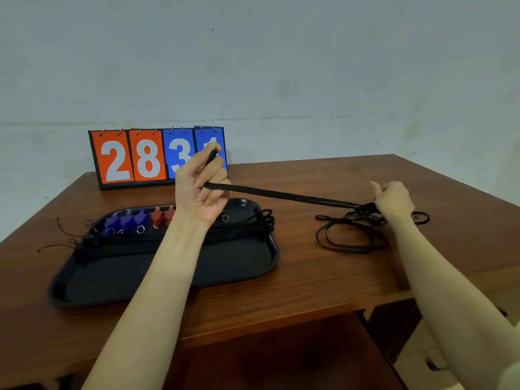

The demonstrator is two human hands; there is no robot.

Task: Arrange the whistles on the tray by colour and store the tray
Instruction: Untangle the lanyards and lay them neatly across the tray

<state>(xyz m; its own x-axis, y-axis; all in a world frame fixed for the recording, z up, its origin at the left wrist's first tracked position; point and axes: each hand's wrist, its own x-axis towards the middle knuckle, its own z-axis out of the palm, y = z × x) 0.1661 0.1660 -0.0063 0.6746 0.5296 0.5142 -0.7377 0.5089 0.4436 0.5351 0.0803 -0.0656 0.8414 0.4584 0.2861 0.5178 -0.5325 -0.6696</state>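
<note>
Head view of a wooden table (323,266) set against a pale wall (281,66). The left hand (201,187) is hanging raised above the tray's far edge, its fingers curling round a black lanyard strap (281,195); the strap's end is sticking up out of the fist. The strap is running taut, sloping down toward the table's right side, where the right hand (392,199) is gripping it with curled fingers, thumb pointing up, at a dark bunch of cord. Whether a whistle is sitting inside that fist cannot be told. Beneath and just in front of the right hand, a loose pile of black lanyard loops (351,237) is lying on the table surface.

A black tray (168,273) is resting on the table's left half, near the front edge. Along the tray's far edge, blue whistles (126,222) are sitting side by side toward the left corner, and red whistles (163,215) are lying just beside them on the right, partly hidden by the left wrist. Their black lanyards (146,240) are stretching across the tray's middle, from its left rim to its far right corner. A flip scoreboard (132,159) is standing at the table's far left edge, showing 28 on orange cards and a 3 on blue; the last card is partly covered by the left hand.
</note>
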